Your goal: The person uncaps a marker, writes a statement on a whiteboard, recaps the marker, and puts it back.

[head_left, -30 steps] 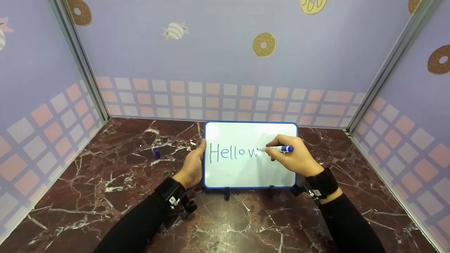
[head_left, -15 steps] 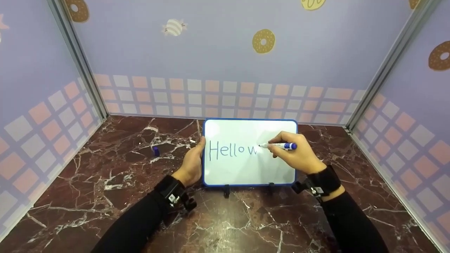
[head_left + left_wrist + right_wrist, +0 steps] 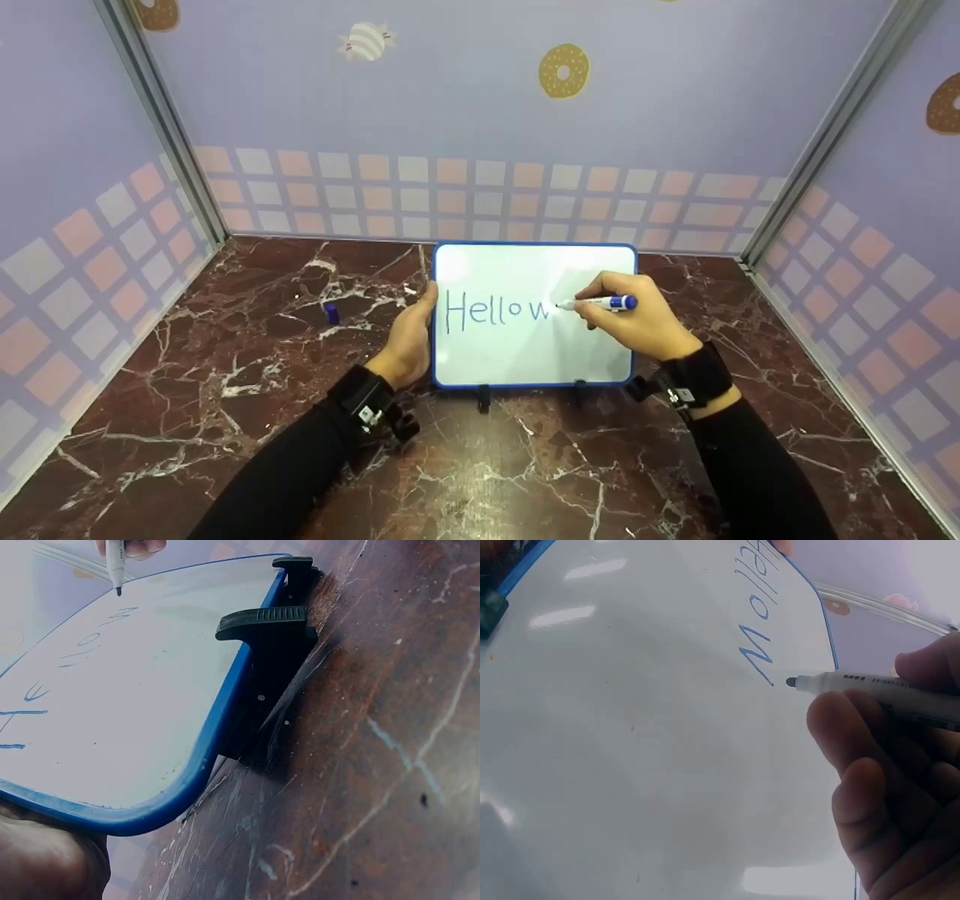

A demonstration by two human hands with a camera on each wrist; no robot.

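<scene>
A white marker with a blue end is held at a slant over the right half of a blue-framed whiteboard. The marker is pinched by the thumb and fingers of the right hand, with the other fingers curled in beneath, as is shown by the right wrist view. The dark tip is pointed at the board just beside the last stroke of the blue handwriting; whether the surface is touched by it cannot be told. "Hello" and a letter shaped like a w are written across the middle of the board.

The board's left edge is gripped by the left hand, its thumb laid along the frame; the spread of the fingers behind the board cannot be told. The lower edge is caught by two black clips, and the board is propped up at a tilt.

A small blue cap is seen to the left of the left hand, well apart from the board, on the dark red marbled tabletop. Both forearms are covered by black sleeves. The tabletop is enclosed by lilac walls printed with doughnuts and pink and white squares.
</scene>
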